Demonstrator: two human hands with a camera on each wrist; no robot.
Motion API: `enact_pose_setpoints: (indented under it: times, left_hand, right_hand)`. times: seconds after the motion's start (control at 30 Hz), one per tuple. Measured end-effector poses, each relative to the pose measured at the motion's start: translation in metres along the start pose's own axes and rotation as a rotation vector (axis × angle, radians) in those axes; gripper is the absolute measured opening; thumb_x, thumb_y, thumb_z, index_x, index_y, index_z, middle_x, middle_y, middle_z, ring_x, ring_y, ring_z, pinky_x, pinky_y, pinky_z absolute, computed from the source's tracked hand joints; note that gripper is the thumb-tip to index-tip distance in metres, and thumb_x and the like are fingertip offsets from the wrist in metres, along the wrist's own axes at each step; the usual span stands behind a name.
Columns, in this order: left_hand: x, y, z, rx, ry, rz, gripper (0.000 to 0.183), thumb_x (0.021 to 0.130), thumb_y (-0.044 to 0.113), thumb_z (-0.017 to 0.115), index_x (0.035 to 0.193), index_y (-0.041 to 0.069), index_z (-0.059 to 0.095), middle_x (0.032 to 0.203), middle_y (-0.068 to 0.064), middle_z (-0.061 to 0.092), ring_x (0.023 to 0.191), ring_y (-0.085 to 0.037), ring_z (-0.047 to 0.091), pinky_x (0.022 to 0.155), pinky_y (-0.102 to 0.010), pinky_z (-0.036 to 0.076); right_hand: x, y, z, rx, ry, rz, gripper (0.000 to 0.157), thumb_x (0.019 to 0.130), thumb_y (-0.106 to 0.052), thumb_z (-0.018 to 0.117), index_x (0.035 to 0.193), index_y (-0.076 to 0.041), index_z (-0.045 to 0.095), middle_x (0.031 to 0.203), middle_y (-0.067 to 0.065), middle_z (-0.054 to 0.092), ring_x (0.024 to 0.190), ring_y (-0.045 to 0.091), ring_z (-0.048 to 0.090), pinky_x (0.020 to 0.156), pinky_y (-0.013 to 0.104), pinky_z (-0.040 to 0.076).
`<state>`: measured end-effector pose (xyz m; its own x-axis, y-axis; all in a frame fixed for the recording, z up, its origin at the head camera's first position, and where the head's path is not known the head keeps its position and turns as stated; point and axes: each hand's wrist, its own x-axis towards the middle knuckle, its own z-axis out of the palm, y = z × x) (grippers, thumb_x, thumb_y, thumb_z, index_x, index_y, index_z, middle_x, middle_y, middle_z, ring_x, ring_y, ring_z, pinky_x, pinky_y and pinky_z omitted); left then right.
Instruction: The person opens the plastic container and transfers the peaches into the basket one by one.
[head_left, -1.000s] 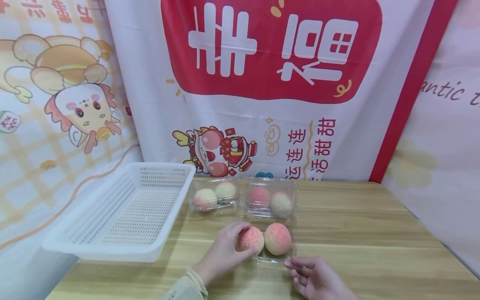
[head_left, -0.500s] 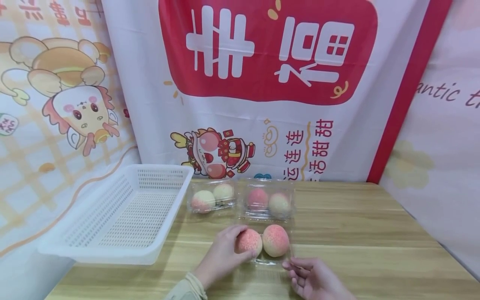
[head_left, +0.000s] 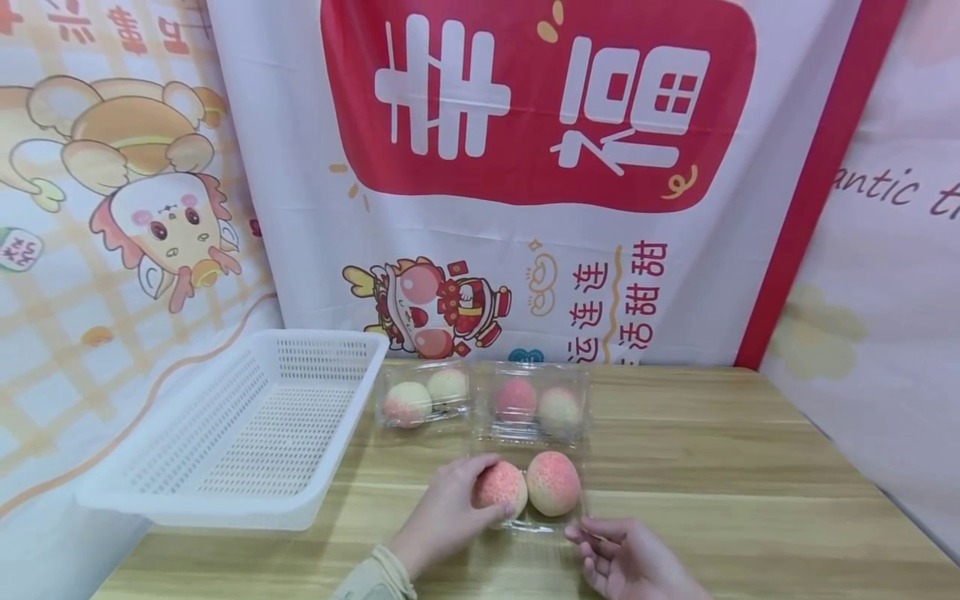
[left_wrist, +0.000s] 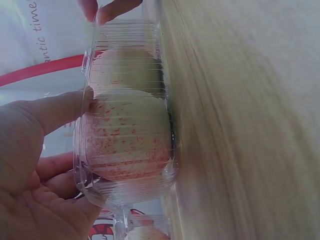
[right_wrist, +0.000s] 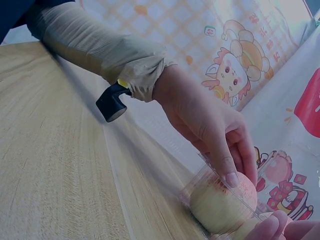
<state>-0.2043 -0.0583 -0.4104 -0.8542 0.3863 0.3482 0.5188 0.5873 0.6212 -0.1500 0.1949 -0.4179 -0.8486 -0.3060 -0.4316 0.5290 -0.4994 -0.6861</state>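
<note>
Two pink-and-cream peaches sit side by side in a clear plastic box (left_wrist: pixel 127 192) at the near middle of the table. My left hand (head_left: pixel 450 508) curls round the left peach (head_left: pixel 501 490), thumb on its near side and fingers over its far side. The right peach (head_left: pixel 553 483) lies just beside it. At the box's near right corner, my right hand (head_left: pixel 630 554) pinches the rim between thumb and forefinger. From the right wrist view, the left hand (right_wrist: pixel 215 132) reaches over the box edge onto the peach (right_wrist: pixel 220 205).
Behind are two more clear boxes, a left one (head_left: pixel 423 417) and a right one (head_left: pixel 536 429), each with two peaches. A white slotted basket (head_left: pixel 300 504) stands at the left of the wooden table (head_left: pixel 712 467). Printed cloths (head_left: pixel 300 233) hang around the table.
</note>
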Motion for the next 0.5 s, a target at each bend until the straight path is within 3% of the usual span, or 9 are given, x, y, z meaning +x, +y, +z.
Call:
enact_pose_setpoints:
  times: [0.5]
  left_hand:
    - [0.0025,0.0038,-0.0023,0.037,-0.017,0.009,0.059,0.078,0.027,0.083,0.127,0.002,0.061,0.120,-0.010,0.065,0.109,-0.027,0.059,0.092,-0.046,0.050]
  right_hand:
    - [-0.0001,-0.0003,0.0001,-0.008,-0.007,-0.005,0.015,0.098,-0.006,0.051,0.103,0.004,0.061,0.092,0.008,0.068,0.077,0.008,0.058,0.075,0.014,0.047]
